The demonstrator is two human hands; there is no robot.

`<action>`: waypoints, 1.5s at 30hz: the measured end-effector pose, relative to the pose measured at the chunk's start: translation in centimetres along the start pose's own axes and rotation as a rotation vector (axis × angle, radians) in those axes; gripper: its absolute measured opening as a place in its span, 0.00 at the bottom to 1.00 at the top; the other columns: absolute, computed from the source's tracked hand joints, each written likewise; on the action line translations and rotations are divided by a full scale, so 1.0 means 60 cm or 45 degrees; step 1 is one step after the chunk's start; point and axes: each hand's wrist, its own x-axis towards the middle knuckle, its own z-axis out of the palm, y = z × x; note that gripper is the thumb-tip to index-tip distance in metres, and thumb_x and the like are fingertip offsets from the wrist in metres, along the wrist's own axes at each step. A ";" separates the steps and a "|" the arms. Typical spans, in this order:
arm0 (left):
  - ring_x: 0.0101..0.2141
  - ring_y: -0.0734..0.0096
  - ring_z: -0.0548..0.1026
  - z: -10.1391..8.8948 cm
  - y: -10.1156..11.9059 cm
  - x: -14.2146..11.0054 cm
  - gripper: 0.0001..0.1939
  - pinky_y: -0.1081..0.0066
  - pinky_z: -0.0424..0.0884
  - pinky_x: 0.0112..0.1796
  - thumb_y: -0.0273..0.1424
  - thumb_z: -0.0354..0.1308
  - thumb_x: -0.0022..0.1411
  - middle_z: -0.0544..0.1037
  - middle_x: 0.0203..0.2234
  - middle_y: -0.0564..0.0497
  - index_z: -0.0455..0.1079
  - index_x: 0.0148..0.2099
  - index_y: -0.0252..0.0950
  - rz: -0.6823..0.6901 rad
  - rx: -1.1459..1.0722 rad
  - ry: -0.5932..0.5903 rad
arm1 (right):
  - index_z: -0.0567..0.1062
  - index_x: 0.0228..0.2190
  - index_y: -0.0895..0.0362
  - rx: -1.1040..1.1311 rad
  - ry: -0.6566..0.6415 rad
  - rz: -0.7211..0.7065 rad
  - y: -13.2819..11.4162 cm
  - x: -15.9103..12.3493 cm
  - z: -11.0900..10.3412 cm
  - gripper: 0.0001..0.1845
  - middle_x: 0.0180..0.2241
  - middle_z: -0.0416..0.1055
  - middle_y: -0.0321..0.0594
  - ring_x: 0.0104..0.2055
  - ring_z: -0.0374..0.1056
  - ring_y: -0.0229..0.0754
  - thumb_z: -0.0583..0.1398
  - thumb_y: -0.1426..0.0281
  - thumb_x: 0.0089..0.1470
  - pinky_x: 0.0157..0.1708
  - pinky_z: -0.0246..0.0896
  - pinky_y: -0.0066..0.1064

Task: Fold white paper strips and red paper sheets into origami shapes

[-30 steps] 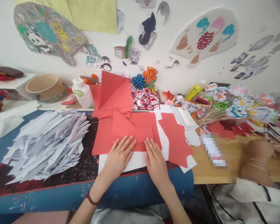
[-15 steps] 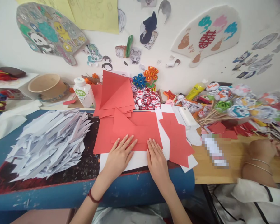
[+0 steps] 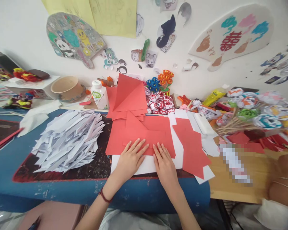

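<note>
My left hand (image 3: 131, 159) lies flat with fingers stretched out on the lower edge of a folded red paper (image 3: 144, 135). My right hand (image 3: 165, 162) lies flat beside it, fingertips on the same red sheet. Both palms rest on white paper (image 3: 147, 165) under the red one. Neither hand grips anything. More red sheets (image 3: 129, 95) stand folded behind, and another red piece (image 3: 193, 147) lies to the right.
A big heap of folded white paper pieces (image 3: 68, 140) lies on the left of the blue table (image 3: 62, 191). A glue bottle (image 3: 99, 95), a paper bowl (image 3: 66, 88) and paper flowers on sticks (image 3: 252, 111) stand behind. Another person's forearm with bracelets (image 3: 284, 183) rests at the right.
The view has swung to the left, so everything sits further right in the picture. Both hands stay flat on the red paper, hardly moved.
</note>
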 end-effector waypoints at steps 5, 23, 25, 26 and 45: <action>0.67 0.63 0.53 0.000 -0.002 -0.002 0.25 0.56 0.53 0.64 0.38 0.42 0.73 0.54 0.68 0.54 0.50 0.70 0.48 -0.013 -0.008 -0.005 | 0.67 0.60 0.60 -0.032 0.024 0.067 -0.003 -0.008 0.003 0.23 0.62 0.61 0.49 0.65 0.56 0.54 0.47 0.68 0.68 0.61 0.59 0.50; 0.67 0.66 0.54 -0.024 -0.047 0.003 0.23 0.59 0.50 0.65 0.38 0.43 0.73 0.56 0.67 0.58 0.54 0.68 0.54 0.202 0.027 -0.016 | 0.69 0.58 0.62 -0.230 0.079 0.143 -0.014 -0.014 0.002 0.23 0.60 0.64 0.54 0.61 0.62 0.57 0.47 0.69 0.68 0.57 0.60 0.49; 0.66 0.66 0.54 -0.029 -0.053 0.003 0.23 0.58 0.50 0.65 0.38 0.44 0.73 0.56 0.67 0.58 0.55 0.68 0.55 0.208 0.047 -0.013 | 0.69 0.58 0.60 -0.257 0.097 0.155 -0.016 -0.015 0.002 0.23 0.60 0.65 0.53 0.61 0.63 0.57 0.47 0.69 0.68 0.56 0.61 0.49; 0.66 0.66 0.54 -0.032 -0.057 0.003 0.23 0.58 0.50 0.65 0.37 0.44 0.73 0.57 0.67 0.58 0.55 0.67 0.55 0.212 0.054 -0.014 | 0.69 0.58 0.60 -0.270 0.104 0.161 -0.017 -0.016 0.002 0.23 0.60 0.65 0.53 0.61 0.63 0.57 0.47 0.69 0.68 0.56 0.61 0.49; 0.67 0.59 0.53 -0.080 -0.116 -0.073 0.25 0.51 0.49 0.65 0.27 0.46 0.69 0.57 0.66 0.50 0.60 0.66 0.45 -0.097 0.257 0.106 | 0.69 0.58 0.63 -0.344 0.074 0.137 -0.023 -0.017 -0.002 0.23 0.59 0.65 0.56 0.60 0.63 0.60 0.48 0.73 0.66 0.55 0.62 0.50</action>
